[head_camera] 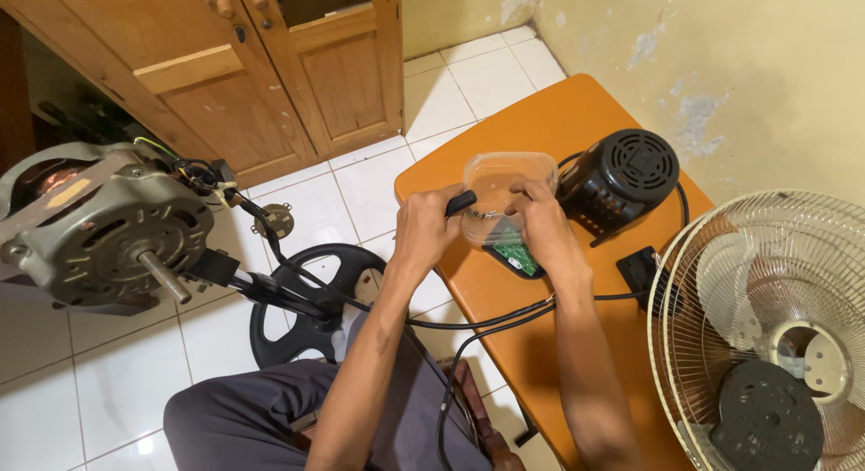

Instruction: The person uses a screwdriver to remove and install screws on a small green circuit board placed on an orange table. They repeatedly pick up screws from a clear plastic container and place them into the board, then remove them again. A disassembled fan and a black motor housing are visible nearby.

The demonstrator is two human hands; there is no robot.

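Observation:
My left hand (427, 226) is closed around a black tool handle (461, 201) whose tip points toward a clear plastic container (506, 175) on the orange table (541, 128). The fingers of my right hand (542, 228) pinch something small at the container's near edge; what it is cannot be made out. Below my right hand lies a green circuit board in a black frame (514, 256). A black fan motor housing (623, 177) rests just right of the container.
A white fan grille (721, 282) with a black round cap (766, 419) fills the right. A bare grey motor with a shaft (108, 232) stands at left, over a black round base (311, 300). Black cables (487, 322) cross the table's edge. Wooden cabinet doors (270, 65) stand behind.

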